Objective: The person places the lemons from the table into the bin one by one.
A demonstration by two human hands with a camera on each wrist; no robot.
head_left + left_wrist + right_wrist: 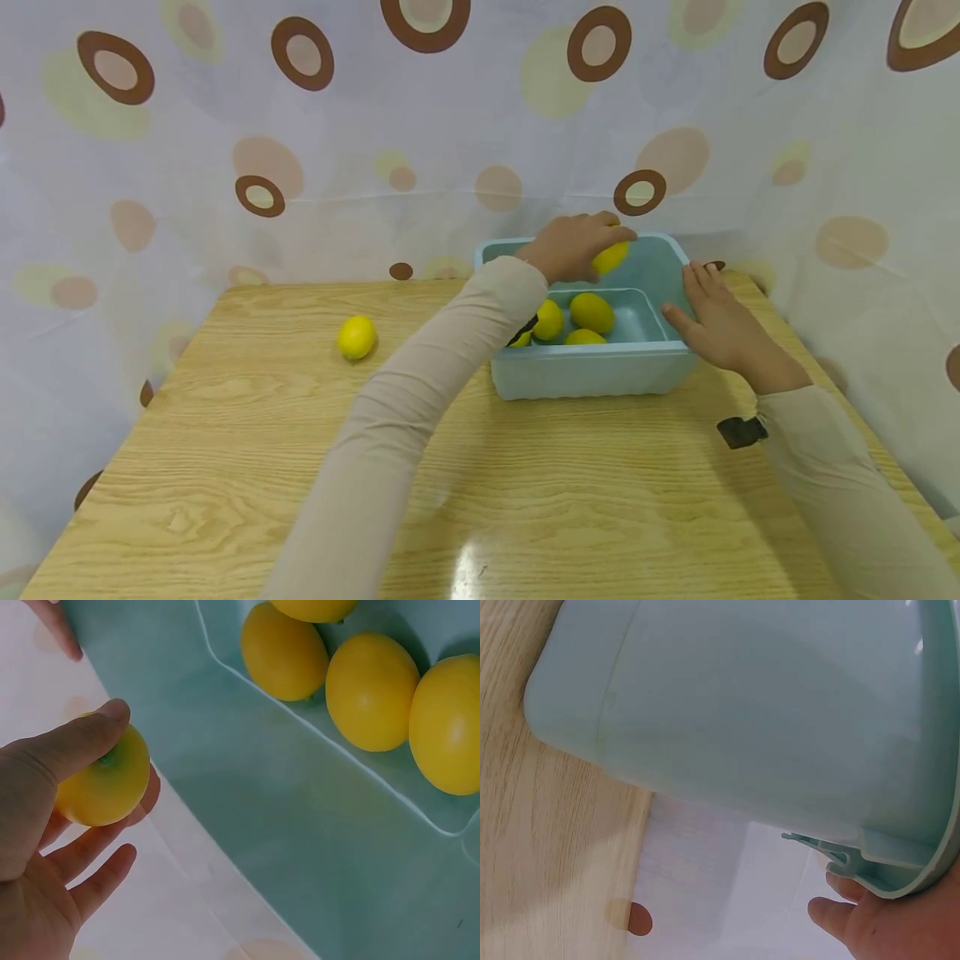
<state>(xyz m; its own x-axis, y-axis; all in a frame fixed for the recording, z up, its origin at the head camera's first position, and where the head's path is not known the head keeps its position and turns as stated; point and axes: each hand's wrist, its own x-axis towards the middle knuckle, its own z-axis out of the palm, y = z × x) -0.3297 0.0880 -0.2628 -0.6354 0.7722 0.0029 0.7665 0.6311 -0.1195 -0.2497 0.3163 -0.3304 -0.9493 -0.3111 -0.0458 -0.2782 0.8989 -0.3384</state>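
My left hand (pixel 573 246) is above the light-blue plastic bin (pixel 592 372), holding a yellow lemon (pixel 105 780) between thumb and fingers. Its greenish end faces the left wrist camera. Inside the bin lie several more lemons (pixel 592 312), partly hidden by the front wall and my left arm. My right hand (pixel 720 329) holds the bin's right rim, with the thumb over the inner edge. In the right wrist view, fingers (pixel 832 915) bend down outside beneath the rim. One loose lemon (pixel 356 337) sits on the table, left of the bin.
The wood-grain table (pixel 225 467) carries the bin near its back right edge. Behind it and along the sides hangs a pale curtain (pixel 420 108) with brown rings and ovals. A black strap (pixel 742 432) is at my right wrist.
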